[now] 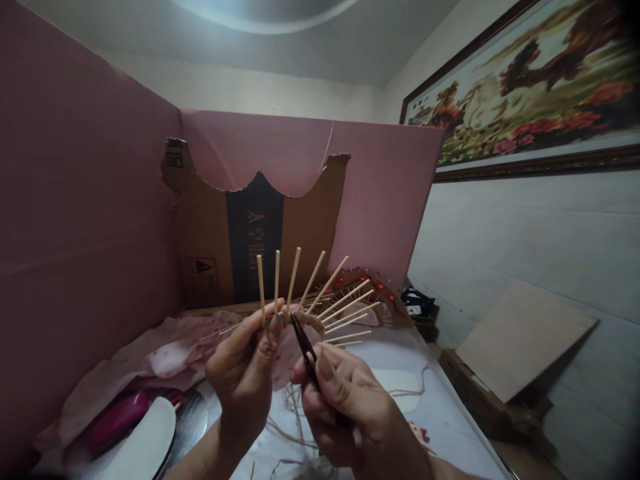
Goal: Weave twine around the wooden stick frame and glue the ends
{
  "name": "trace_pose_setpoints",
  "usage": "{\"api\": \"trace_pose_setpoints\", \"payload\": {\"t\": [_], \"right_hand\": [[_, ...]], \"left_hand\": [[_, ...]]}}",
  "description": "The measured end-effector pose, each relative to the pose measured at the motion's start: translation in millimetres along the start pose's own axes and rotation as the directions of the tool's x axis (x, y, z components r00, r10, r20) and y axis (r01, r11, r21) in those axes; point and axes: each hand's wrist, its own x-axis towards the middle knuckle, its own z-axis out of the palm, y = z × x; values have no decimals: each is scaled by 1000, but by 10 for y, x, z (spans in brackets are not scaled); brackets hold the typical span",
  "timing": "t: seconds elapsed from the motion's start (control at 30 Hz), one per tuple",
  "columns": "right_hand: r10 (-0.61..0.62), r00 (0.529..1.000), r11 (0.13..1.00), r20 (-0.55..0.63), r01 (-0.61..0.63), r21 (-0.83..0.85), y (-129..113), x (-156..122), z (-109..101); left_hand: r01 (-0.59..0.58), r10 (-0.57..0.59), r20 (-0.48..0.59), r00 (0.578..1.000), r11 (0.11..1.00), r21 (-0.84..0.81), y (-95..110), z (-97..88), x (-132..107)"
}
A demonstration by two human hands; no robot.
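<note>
A curved woven band point(314, 323) is held up in front of me, with several pale wooden sticks point(311, 279) fanning out from it. My left hand point(247, 357) pinches the band's left end, thumb and fingers closed near the base of the leftmost sticks. Dark tweezers point(306, 343) are gripped in my right hand point(345, 393). Their tips meet the band close to my left thumb; whether they hold a strand there I cannot tell. Below my hands, loose twine point(295, 437) trails over the white table point(450, 407).
Pink panels point(385, 200) rise at the back and left, with a cut cardboard piece point(210, 233) leaning there. A red-dotted cloth point(175, 357), a magenta object point(120, 417) and a white curved object point(145, 440) lie at left. Behind the sticks sits a pinned, decorated band point(385, 288).
</note>
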Motion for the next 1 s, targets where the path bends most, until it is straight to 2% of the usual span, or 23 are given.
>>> {"api": "trace_pose_setpoints", "payload": {"t": [0.07, 0.13, 0.17, 0.2, 0.27, 0.37, 0.43, 0.5, 0.63, 0.7, 0.77, 0.8, 0.83, 0.87, 0.9, 0.93, 0.97, 1.0], "right_hand": [[-18, 1000, 998, -10, 18, -61, -32, -44, -53], [-115, 986, 980, -119, 93, -177, -109, -81, -160], [-205, 960, 949, -188, 149, -278, -163, -96, -236], [-322, 912, 890, -256, 199, -410, -226, -109, -328], [-497, 821, 695, -283, 181, -696, -356, -132, -552], [-601, 770, 297, -215, -35, -954, -483, -163, -948], [-527, 812, 31, -249, -275, -961, -471, -168, -1213], [-428, 829, -183, -360, -469, -864, -377, -146, -1457], [-356, 859, -271, -368, -471, -839, -132, -38, -1792], [-385, 862, -293, -330, -453, -842, -99, 10, -1812], [-462, 844, -303, -271, -438, -846, -154, 15, -1686], [-527, 821, -299, -221, -422, -856, -202, -5, -1567], [-612, 772, -285, -170, -416, -863, -255, -43, -1416], [-766, 642, -246, -33, -340, -908, -303, -95, -1239], [-865, 484, -265, 133, -217, -939, -339, -156, -1047], [-891, 360, -332, 276, -103, -938, -358, -219, -851], [-870, 305, -409, 388, -9, -912, -360, -277, -661], [-827, 298, -476, 477, 81, -876, -344, -320, -488]], "left_hand": [[27, -28, -54, 998, 999, -23, 9, 31, 47], [41, -44, -114, 992, 999, -31, 17, 56, 108], [42, -46, -140, 989, 999, -34, 22, 64, 142], [33, -39, -162, 986, 999, -38, 29, 68, 178], [0, -6, -198, 980, 1000, -30, 48, 64, 247], [-45, 49, -215, 975, 999, 22, 86, 43, 324], [-58, 71, -217, 974, 996, 66, 111, 39, 345], [-59, 81, -223, 971, 993, 105, 133, 55, 339], [-39, 49, -230, 972, 998, 48, 149, 118, 267], [25, -31, -190, 981, 999, -34, 137, 133, 228], [113, -127, -144, 981, 988, -102, 121, 126, 202], [153, -169, -133, 977, 981, -123, 116, 118, 195], [190, -207, -128, 970, 972, -138, 113, 110, 189], [223, -242, -120, 963, 962, -157, 115, 104, 183], [255, -275, -107, 955, 952, -170, 121, 101, 175], [283, -302, -88, 949, 942, -183, 129, 101, 163], [306, -323, -62, 944, 932, -192, 138, 106, 147], [329, -342, -34, 939, 924, -196, 147, 115, 127]]}}
